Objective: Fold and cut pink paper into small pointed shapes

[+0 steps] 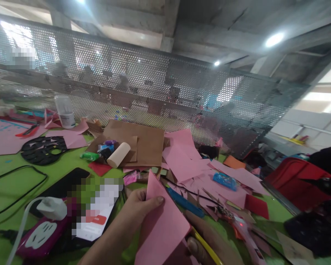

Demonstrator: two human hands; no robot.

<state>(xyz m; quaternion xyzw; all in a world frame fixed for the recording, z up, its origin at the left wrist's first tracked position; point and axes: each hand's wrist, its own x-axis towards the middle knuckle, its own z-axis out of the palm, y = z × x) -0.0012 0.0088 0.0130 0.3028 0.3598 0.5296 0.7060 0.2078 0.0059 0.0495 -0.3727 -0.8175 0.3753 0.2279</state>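
My left hand (135, 211) pinches a folded sheet of pink paper (164, 233) near its upper end, thumb on the front face. The paper stands up at a slant, its fold toward the top. On the right, my right hand (216, 235) is closed round a slim yellow tool (205, 246), beside the paper's right edge. What the tool's working end is, I cannot make out, and the lower part of the paper runs out of view. Just behind the right hand lies a long blue tool (184, 202), partly hidden by the paper.
A lit phone (102, 209), a purple power strip (41, 237) and a black cord lie left. Brown cardboard (150, 143), a paper roll (118, 154) and pink sheets (182, 158) cover the back. Right are a pink glue gun (246, 235) and a red chair (292, 180). Perforated metal screen (143, 81) behind.
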